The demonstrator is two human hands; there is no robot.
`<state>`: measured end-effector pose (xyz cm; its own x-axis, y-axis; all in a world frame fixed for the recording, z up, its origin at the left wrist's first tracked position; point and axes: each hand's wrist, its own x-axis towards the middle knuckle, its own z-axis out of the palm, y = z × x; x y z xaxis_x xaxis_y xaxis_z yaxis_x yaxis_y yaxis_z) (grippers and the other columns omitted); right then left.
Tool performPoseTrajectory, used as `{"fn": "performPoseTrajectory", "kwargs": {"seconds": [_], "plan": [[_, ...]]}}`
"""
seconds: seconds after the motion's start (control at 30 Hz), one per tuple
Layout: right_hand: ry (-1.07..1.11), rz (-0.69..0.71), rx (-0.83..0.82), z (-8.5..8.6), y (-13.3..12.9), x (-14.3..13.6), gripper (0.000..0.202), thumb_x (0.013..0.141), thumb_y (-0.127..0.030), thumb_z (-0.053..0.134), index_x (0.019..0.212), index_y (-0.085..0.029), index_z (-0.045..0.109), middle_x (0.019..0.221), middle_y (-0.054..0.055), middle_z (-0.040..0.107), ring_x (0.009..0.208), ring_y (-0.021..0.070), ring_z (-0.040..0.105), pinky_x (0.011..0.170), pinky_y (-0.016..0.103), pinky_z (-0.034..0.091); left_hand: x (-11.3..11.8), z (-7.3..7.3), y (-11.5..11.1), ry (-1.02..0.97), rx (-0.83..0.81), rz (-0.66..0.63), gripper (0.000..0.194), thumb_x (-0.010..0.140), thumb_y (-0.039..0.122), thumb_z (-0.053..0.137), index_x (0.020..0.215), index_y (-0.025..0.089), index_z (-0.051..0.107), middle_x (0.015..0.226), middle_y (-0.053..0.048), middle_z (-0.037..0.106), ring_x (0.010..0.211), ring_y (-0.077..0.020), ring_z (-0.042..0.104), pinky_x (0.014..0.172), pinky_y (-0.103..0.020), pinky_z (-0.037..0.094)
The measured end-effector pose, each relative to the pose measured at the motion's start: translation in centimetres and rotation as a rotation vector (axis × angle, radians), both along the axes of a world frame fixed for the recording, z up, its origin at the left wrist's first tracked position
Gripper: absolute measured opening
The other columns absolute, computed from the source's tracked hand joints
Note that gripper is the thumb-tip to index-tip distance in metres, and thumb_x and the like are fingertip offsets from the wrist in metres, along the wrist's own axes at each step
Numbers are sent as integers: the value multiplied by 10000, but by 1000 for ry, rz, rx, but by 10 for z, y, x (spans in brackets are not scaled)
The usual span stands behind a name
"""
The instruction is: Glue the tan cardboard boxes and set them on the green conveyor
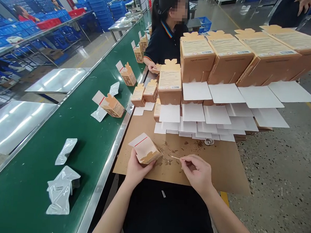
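Left fingers (132, 157) partly hidden behind carton (144, 149)

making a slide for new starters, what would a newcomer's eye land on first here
Probably the stack of brown boxes at the right, white flaps jutting toward the wearer. Next comes the green belt running up the left, carrying pale pouches and small boxes. At lower centre, the left hand's grip holds a carton and the right hand's grip pinches a thin stick.

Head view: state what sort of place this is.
Probably a factory packing area: a long green conveyor-like surface bears open brown cardboard boxes and shiny pale pouches, with stacks of blue plastic crates beyond.
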<state>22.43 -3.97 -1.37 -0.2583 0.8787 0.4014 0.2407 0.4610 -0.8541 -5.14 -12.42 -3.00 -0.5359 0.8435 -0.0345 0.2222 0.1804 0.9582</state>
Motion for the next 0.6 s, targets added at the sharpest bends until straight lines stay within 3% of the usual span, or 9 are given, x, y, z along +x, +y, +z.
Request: {"fn": "performPoseTrajectory", "kwargs": {"seconds": [0.2, 0.37, 0.47, 0.6], "plan": [[35, -37, -13, 11, -11, 19, 214, 1161, -244, 809, 980, -301, 909, 799, 3, 864, 644, 175, 797, 631, 278, 721, 9, -21, -1, 104, 12, 41, 738, 813, 601, 1053, 1383, 274, 716, 1346, -149, 856, 1265, -392, 878, 1072, -516, 742], [41, -17, -32, 17, -13, 17, 242, 1142, -272, 827, 916, -284, 913, 751, 13, 858, 602, 193, 802, 596, 290, 732, -1, -20, 2, 142, -14, 93, 794, 760, 603, 1074, 1376, 288, 684, 1342, -145, 859, 1260, -403, 881, 1076, -542, 745], [62, -18, -22, 21, -12, 18, 217, 1115, -263, 840, 919, -295, 928, 755, 10, 864, 591, 203, 810, 591, 295, 734, -37, -8, 1, 115, 54, 292, 838, 707, 587, 1093, 1354, 289, 652, 1360, -153, 848, 1274, -414, 882, 1126, -605, 740], [67, -54, -35, 22, -9, 22, 184, 1073, -268, 866, 910, -320, 931, 740, -11, 851, 559, 203, 804, 545, 279, 702, -111, 19, -9, 94, 55, 602, 837, 632, 482, 1106, 1250, 308, 569, 1336, -129, 838, 1313, -406, 876, 1213, -640, 720]]}}
